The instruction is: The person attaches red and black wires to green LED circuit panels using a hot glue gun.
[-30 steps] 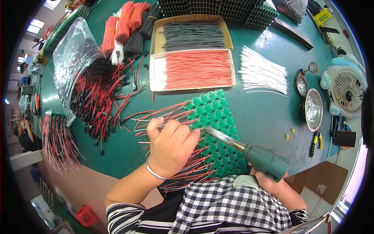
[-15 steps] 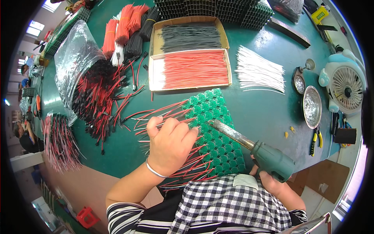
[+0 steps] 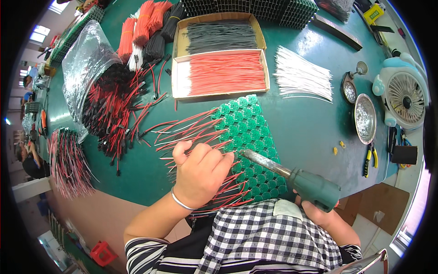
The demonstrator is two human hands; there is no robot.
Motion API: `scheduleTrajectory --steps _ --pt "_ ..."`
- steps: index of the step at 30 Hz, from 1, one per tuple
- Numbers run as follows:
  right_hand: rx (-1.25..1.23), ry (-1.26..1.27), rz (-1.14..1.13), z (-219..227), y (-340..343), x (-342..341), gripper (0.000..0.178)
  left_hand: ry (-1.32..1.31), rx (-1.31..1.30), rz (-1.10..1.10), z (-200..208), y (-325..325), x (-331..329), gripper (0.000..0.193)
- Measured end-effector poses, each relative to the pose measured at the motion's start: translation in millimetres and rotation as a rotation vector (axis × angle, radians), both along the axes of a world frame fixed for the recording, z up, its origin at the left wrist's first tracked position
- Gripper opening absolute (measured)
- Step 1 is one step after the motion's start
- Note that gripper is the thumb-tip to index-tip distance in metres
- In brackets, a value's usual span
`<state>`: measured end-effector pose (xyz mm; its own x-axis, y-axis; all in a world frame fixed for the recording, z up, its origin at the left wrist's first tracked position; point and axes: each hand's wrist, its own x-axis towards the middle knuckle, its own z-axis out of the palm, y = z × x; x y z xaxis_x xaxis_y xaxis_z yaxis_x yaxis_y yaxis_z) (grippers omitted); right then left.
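A green panel of round circuit boards (image 3: 248, 121) lies in front of me, with red, white and dark wires (image 3: 187, 132) sticking out from its left side. My left hand (image 3: 200, 171) is closed over that side, thumb and fingers pinched at the boards; the wire between them is mostly hidden. My right hand (image 3: 315, 211) grips the green handle of a soldering iron (image 3: 315, 187). The iron's metal tip rests at or just above the panel, close beside my left fingertips; contact cannot be made out.
Behind the panel stand boxes of red wires (image 3: 228, 73) and black wires (image 3: 223, 36). White wires (image 3: 303, 73) lie right of them. A plastic bag (image 3: 86, 64) and connector leads (image 3: 114, 118) are left. A metal dish (image 3: 365, 118), pliers (image 3: 370, 160) and a fan (image 3: 404, 96) are right.
My left hand and the iron's tip have shifted slightly nearer to me along the panel. The tip has also come a little left. The whole view has moved slightly.
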<state>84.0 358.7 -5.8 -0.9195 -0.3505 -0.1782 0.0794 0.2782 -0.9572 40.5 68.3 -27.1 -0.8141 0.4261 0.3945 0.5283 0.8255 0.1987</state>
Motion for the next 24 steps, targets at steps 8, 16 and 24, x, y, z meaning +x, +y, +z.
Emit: scheduleTrajectory --steps 8,16,24 --pt "0.065 -0.009 0.009 -2.2 -1.4 3.2 0.025 -0.005 0.01 0.003 -2.3 0.6 0.3 0.017" --pt "0.12 0.078 0.071 4.1 -5.2 -5.0 0.024 0.008 0.015 0.003 -3.7 2.1 -1.4 0.016" --pt "0.023 0.086 0.068 -7.9 5.9 10.7 0.02 0.046 0.009 0.006 -4.5 2.5 -1.7 0.016"
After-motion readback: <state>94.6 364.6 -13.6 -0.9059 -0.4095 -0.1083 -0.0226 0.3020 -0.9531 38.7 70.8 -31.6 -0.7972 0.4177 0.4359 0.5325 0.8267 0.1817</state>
